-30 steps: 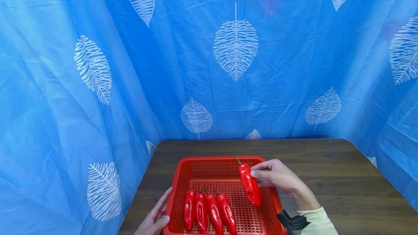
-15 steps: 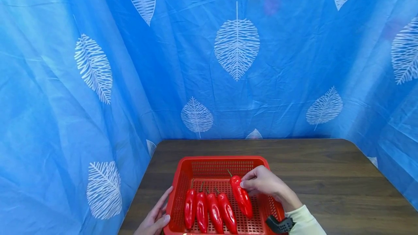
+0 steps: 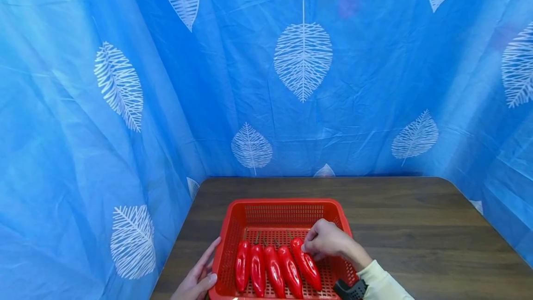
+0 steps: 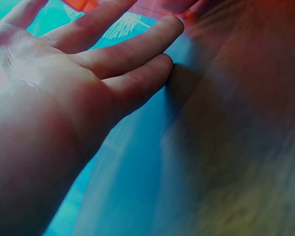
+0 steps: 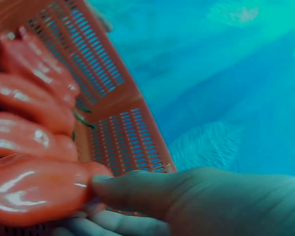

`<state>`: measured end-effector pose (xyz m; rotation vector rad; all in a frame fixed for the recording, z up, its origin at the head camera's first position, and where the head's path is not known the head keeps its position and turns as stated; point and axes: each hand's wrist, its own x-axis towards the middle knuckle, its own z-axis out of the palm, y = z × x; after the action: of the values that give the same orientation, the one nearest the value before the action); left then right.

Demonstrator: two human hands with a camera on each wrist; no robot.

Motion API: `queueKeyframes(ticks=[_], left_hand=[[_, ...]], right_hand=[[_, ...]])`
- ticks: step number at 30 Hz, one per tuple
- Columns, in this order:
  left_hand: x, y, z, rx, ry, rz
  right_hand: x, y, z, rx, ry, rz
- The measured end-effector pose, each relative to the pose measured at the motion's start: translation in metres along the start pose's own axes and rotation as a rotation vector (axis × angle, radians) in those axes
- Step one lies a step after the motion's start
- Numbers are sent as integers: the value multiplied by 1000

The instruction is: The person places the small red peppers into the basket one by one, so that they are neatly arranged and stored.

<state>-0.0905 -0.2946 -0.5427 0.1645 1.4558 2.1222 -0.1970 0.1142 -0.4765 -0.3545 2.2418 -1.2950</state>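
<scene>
A glossy red chili pepper point(image 3: 309, 270) with a green stem lies at the right end of a row inside the red plastic basket point(image 3: 283, 202). My right hand point(image 3: 326, 240) pinches it near its stem end, and the right wrist view shows the thumb point(image 5: 132, 189) pressed on top of that pepper point(image 5: 34, 189). Several similar red peppers point(image 3: 258, 272) lie side by side to its left, stems pointing away from me. At the basket's left wall rests my left hand point(image 3: 197, 274), its fingers straight and spread in the left wrist view.
The basket, with slotted walls and a perforated bottom, stands on a dark wood-grain table point(image 3: 399, 226). Behind and on both sides hangs a blue curtain point(image 3: 354, 82) with white leaf prints. A black wrist strap point(image 3: 350, 289) overlaps the basket's right wall.
My right hand has moved left and down with the pepper, from above the basket's right side to beside the other peppers. The left hand has stayed at the basket's left wall.
</scene>
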Motion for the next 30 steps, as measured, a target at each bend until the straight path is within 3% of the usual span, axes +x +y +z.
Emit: queueKeyframes(ticks=[10, 17, 21, 26, 30], left_hand=[[1, -1, -3, 11, -42, 24], [0, -3, -4, -8, -85, 29], [0, -2, -5, -19, -87, 29], [2, -1, -5, -27, -88, 27], [4, -2, -8, -22, -82, 46]], right_hand=[[2, 6, 13, -197, 59, 73], [-1, 6, 18, -114, -27, 71], [-1, 6, 18, -84, -31, 91], [1, 4, 14, -115, -11, 107], [-1, 0, 8, -183, 1, 57]])
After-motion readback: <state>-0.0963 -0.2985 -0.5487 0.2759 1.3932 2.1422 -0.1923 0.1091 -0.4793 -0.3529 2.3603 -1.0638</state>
